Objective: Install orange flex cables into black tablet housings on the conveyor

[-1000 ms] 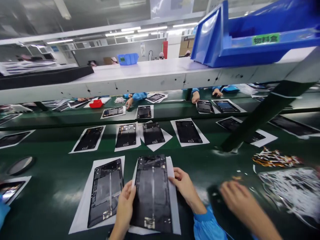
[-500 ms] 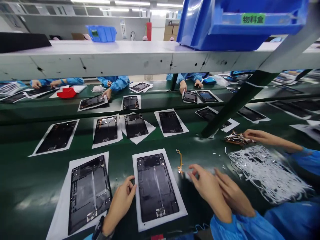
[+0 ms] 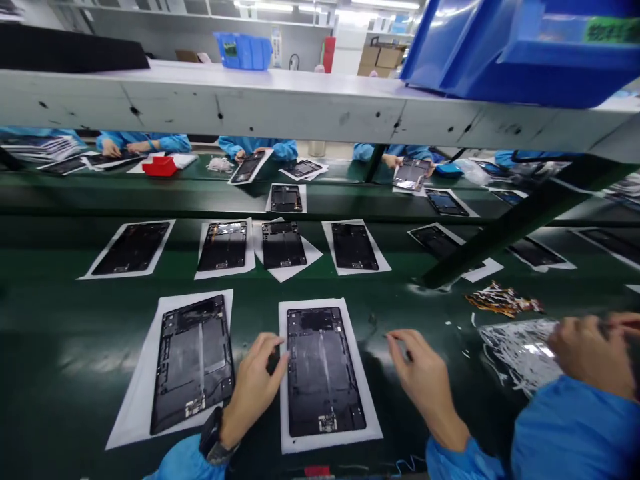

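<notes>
A black tablet back shell (image 3: 323,370) lies on a white sheet (image 3: 367,430) on the green belt, right in front of me. My left hand (image 3: 255,390), with a dark watch on its wrist, has its curled fingers and thumb pinching the shell's left edge. My right hand (image 3: 425,377) hovers just right of the sheet, thumb and forefinger pinched together; what they hold is too small to make out. A second shell (image 3: 193,363) on its own sheet lies to the left.
A co-worker's hand (image 3: 587,353) and blue sleeve (image 3: 575,427) reach over a heap of clear film strips (image 3: 520,350) at right. A pile of orange flex parts (image 3: 500,300) lies beyond. More shells on sheets line the belt. A grey shelf (image 3: 300,103) and a slanted black strut (image 3: 500,230) stand overhead.
The orange flex cable that lay right of the sheet is gone from the belt. My right hand has shifted slightly right. The co-worker's hand pulled back from the flex pile toward the film heap.
</notes>
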The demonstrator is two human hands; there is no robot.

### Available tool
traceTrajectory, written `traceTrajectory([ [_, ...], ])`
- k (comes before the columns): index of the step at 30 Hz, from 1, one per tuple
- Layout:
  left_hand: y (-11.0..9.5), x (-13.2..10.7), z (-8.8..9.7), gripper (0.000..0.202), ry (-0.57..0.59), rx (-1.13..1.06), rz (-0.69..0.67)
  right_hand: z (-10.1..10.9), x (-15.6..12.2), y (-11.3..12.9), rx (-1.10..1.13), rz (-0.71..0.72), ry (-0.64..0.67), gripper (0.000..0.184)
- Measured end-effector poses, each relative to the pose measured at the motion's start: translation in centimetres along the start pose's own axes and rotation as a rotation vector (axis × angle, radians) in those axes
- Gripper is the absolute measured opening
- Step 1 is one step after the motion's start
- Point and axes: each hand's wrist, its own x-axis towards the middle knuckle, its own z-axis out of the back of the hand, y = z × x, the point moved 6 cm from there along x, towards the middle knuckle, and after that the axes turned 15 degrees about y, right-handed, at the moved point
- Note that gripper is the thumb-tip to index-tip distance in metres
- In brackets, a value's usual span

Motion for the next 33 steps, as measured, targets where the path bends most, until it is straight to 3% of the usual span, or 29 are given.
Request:
traceTrajectory([
  [2, -3.5, 0.5, -0.5, 0.033, 0.044, -0.122, -0.121, 2.6, 0.6, 2.4, 0.085, 0.04, 0.003, 0.015],
  [4, -6.7, 1.2, -2.1, 0.057, 0.173, -0.264, -0.213, 3.7, 2.0, 4.8, 0.207, 0.062, 0.08, 0.017],
  [6, -8.7, 2.0, -4.2, 0.075, 0.308, -0.363, -0.249, 3.0, 3.8, 6.6, 0.333, 0.083, 0.229, 0.02],
  [7, -9.0, 2.2, -5.1, 0.075, 0.349, -0.378, -0.24, 2.2, 4.8, 7.3, 0.397, 0.083, 0.308, 0.022],
  [9, -8.3, 2.5, -6.1, 0.061, 0.338, -0.307, -0.182, 0.0, 6.7, 7.9, 0.516, 0.061, 0.446, 0.026],
  [12, -5.8, 1.9, -5.4, 0.046, 0.172, -0.042, -0.134, -3.5, 9.1, 8.0, 0.613, 0.053, 0.589, 0.029],
  [16, -3.3, 0.4, -3.3, 0.041, 0.033, 0.349, -0.236, -8.1, 11.2, 8.3, 0.573, 0.074, 0.725, 0.025],
  [21, -1.9, 0.2, -2.1, 0.025, 0.003, 0.727, -0.307, -12.9, 13.4, 9.0, 0.422, 0.09, 0.828, 0.012],
  [26, -1.6, 0.8, -1.7, 0.014, -0.025, 0.796, -0.308, -15.5, 14.7, 9.4, 0.289, 0.157, 0.847, 0.011],
  [33, -1.7, 1.4, -3.0, 0.016, -0.026, 0.727, -0.376, -17.4, 16.2, 8.6, 0.144, 0.153, 0.926, 0.013],
])
